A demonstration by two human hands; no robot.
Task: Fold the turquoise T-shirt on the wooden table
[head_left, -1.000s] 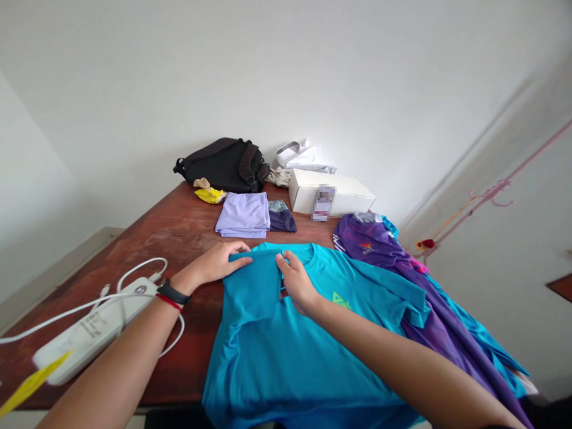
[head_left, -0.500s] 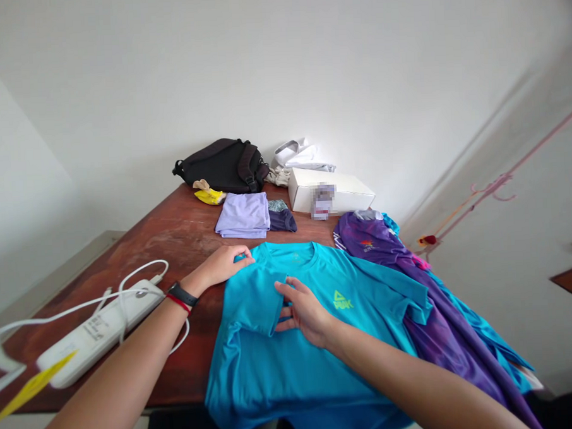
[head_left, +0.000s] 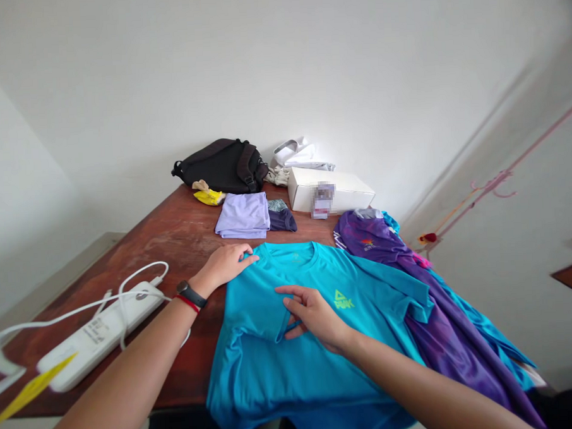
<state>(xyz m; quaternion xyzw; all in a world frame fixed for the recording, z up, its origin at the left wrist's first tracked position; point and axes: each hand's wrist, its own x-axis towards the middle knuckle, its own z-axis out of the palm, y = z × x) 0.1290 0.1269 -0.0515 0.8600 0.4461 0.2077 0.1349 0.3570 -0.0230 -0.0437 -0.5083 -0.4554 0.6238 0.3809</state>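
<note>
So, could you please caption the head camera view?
Left hand and right hand rest on a turquoise T-shirt on a wooden table, beside a purple shirt.

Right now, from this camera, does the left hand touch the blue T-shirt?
Touching. The head view shows the left hand with its fingertips lying on the shoulder of the blue T-shirt, close to the collar.

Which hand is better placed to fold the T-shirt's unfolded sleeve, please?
Right hand: it is over the middle of the T-shirt, nearer the unfolded sleeve. The left hand is at the opposite shoulder, so it is probably worse placed.
</note>
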